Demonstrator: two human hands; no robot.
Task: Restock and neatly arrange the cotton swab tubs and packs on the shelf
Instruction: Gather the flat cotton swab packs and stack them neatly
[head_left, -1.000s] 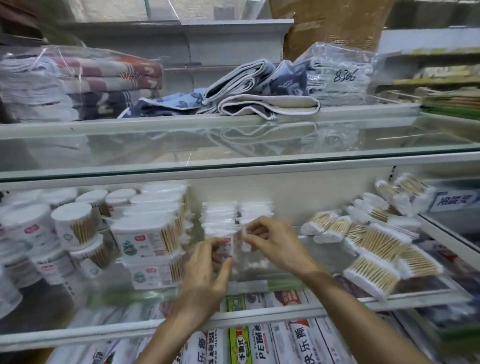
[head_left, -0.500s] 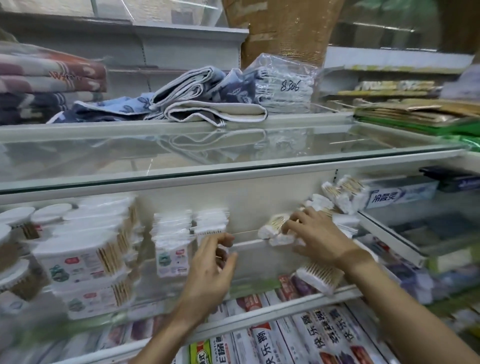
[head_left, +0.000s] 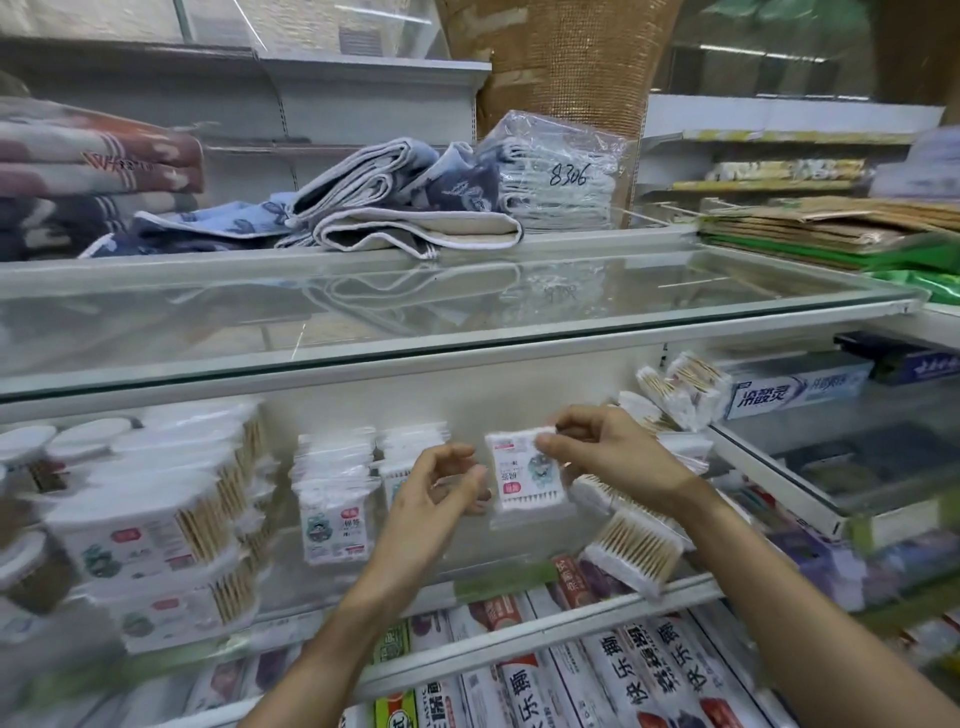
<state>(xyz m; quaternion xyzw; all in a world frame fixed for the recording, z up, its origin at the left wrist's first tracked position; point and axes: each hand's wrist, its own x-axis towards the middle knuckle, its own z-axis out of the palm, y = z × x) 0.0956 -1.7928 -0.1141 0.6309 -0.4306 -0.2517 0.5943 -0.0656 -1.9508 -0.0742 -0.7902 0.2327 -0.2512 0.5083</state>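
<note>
My right hand (head_left: 618, 452) pinches the top edge of a flat cotton swab pack (head_left: 524, 475) and holds it upright in front of the middle shelf. Just left of that pack, my left hand (head_left: 434, 491) hovers with its fingers loosely curled and holds nothing. Two rows of upright swab packs (head_left: 335, 499) stand behind and left of my hands. Stacked swab tubs (head_left: 150, 525) fill the left end of the shelf. Loose swab bundles (head_left: 636, 551) lie in a heap at the right, behind my right wrist.
A glass shelf (head_left: 467, 312) overhangs the swab shelf, with folded towels (head_left: 395, 208) on it. Toothpaste boxes (head_left: 800, 389) lie on the right-hand shelf, and more toothpaste boxes (head_left: 623, 675) lie below the front rail (head_left: 519, 631).
My right hand has come back from the loose heap at the right holding a flat swab pack, now upright at centre. My left hand has lifted a little toward it.
</note>
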